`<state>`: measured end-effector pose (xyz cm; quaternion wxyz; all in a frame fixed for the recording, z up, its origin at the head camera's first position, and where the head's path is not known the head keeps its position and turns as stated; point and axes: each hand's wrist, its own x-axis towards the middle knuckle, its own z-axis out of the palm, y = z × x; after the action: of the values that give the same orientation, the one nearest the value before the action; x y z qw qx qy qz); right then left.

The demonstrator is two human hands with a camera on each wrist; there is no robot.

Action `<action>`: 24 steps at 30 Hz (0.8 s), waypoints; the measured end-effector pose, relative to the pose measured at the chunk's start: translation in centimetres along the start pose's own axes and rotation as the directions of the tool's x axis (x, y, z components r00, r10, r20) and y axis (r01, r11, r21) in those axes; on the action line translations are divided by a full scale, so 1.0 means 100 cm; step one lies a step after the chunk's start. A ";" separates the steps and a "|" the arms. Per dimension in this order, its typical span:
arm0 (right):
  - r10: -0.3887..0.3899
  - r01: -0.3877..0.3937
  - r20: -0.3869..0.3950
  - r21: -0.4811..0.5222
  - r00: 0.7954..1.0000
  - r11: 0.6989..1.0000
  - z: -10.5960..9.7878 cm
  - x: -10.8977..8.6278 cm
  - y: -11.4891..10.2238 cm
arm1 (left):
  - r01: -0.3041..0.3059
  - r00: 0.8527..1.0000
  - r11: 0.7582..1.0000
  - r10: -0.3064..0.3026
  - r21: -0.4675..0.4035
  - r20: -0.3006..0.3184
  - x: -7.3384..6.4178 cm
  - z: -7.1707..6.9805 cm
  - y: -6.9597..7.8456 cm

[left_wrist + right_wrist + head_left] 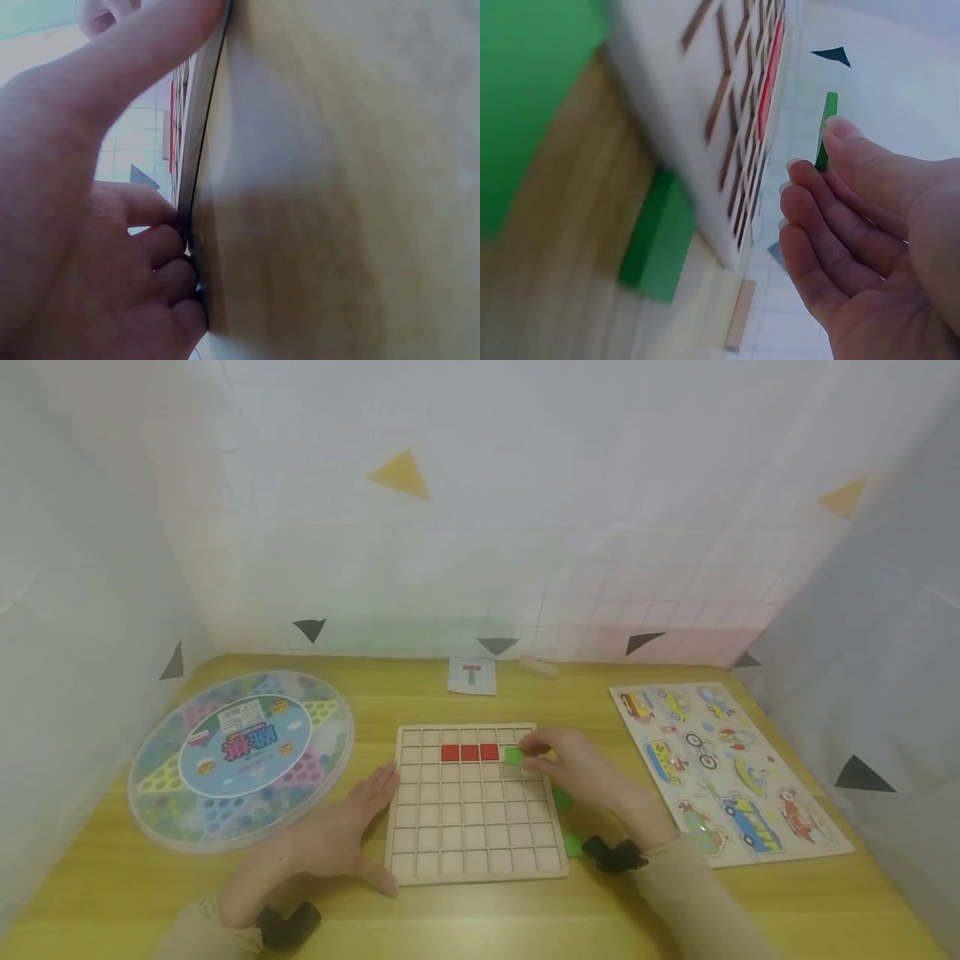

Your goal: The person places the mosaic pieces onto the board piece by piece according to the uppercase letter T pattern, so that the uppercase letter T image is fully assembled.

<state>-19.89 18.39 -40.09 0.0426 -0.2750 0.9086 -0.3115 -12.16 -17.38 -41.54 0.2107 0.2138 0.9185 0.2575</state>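
A square wooden grid board (450, 839) lies on the table, with three red tiles (469, 752) in a row in its second row of cells. My right hand (573, 766) pinches a green tile (513, 756) between thumb and fingers, over the board's upper right; the right wrist view shows this green tile (826, 131) upright on edge. My left hand (341, 831) rests along the board's left side, thumb at the near corner and fingers at the left edge. In the left wrist view, the fingers (176, 277) touch the table beside the board's edge.
More green tiles (573, 844) lie right of the board. Behind it are a card (472, 677) with a red and green T pattern and a small wooden strip (538, 667). A round Chinese checkers case (330, 760) stands left, a vehicle puzzle board (813, 852) right.
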 end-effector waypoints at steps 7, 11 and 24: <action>-0.040 0.040 0.003 0.012 0.999 0.999 0.005 0.010 -0.010 | -0.003 1.000 1.000 0.003 0.013 -0.002 0.001 0.002 -0.002; -0.059 0.059 0.005 0.020 0.998 0.998 0.009 0.014 -0.014 | -0.004 1.000 1.000 0.004 0.014 -0.002 0.001 0.003 -0.003; -0.037 0.035 0.035 0.036 0.999 0.999 0.015 0.026 -0.027 | -0.002 1.000 1.000 0.003 0.015 -0.002 0.000 0.001 0.000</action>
<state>-20.44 14.49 -39.48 0.0579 -0.2960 0.8969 -0.3233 -12.13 -17.32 -41.61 0.2077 0.2163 0.9204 0.2509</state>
